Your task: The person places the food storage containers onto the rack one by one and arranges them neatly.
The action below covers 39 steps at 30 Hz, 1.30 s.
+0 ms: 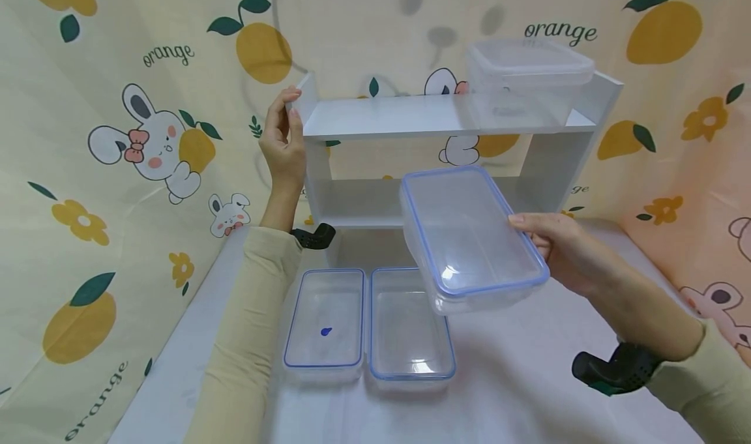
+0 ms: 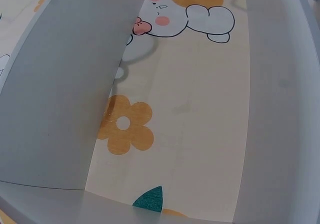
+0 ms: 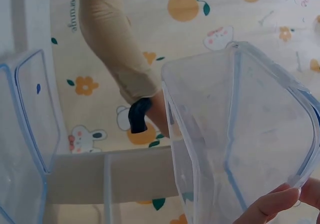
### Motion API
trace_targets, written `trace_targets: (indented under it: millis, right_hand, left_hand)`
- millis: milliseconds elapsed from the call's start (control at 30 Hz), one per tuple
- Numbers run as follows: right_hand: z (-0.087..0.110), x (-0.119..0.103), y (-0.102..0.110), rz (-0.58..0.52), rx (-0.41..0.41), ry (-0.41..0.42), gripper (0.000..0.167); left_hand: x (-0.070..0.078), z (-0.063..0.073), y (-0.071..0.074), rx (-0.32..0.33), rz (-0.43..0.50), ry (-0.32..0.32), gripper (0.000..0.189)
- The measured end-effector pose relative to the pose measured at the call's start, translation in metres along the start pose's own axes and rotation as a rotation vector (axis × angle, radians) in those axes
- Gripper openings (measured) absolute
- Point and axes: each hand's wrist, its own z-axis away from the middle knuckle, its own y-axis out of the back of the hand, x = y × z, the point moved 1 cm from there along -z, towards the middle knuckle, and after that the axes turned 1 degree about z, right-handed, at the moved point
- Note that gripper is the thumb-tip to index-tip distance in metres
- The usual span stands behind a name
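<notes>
Cream printed sheet backdrop (image 1: 135, 238) across left and far sides, peach-pink wall covering (image 1: 704, 242) on right. Prints: yellow-orange fruits (image 1: 82, 330) with dark green leaves (image 1: 92, 289), white cartoon rabbits (image 1: 155, 145), ochre flowers (image 1: 64, 217), black script "orange" lettering (image 1: 168, 55). Smooth white worktop (image 1: 510, 398). Soft grey rounded shadows (image 1: 441, 36), far side.

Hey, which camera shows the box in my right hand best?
The head view: the held box is wholly in frame, top facing the camera, your right hand gripping one side. The right wrist view shows it closer but cut off by the picture's edge. The left wrist view doesn't show it.
</notes>
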Motion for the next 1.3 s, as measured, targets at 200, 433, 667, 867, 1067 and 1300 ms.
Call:
trace_targets:
  millis: [200,433,667,867,1067,1300]
  right_hand:
    - [-0.003,-0.008,-0.003,0.027,0.020,0.004,0.040]
    - [-0.005,-0.017,-0.007,0.026,0.040,-0.025,0.039]
    - [-0.012,-0.024,-0.012,0.009,0.077,-0.050,0.040]
    - [-0.020,-0.030,-0.015,-0.002,0.087,-0.075,0.046]
    - [-0.024,-0.035,-0.015,0.014,0.095,-0.063,0.036]
    - [-0.031,-0.041,-0.016,-0.026,0.087,-0.068,0.034]
  left_hand:
    - [0.000,0.000,0.000,0.001,-0.004,0.004,0.029]
    - [-0.001,0.000,0.000,0.003,-0.008,0.001,0.028]
    - [0.000,0.001,0.000,0.012,-0.006,0.008,0.029]
    - [-0.001,0.000,0.000,0.011,-0.008,0.011,0.028]
    - [0.000,0.000,0.000,0.009,0.000,0.006,0.027]
    - [0.002,0.001,-0.001,0.009,-0.004,0.006,0.026]
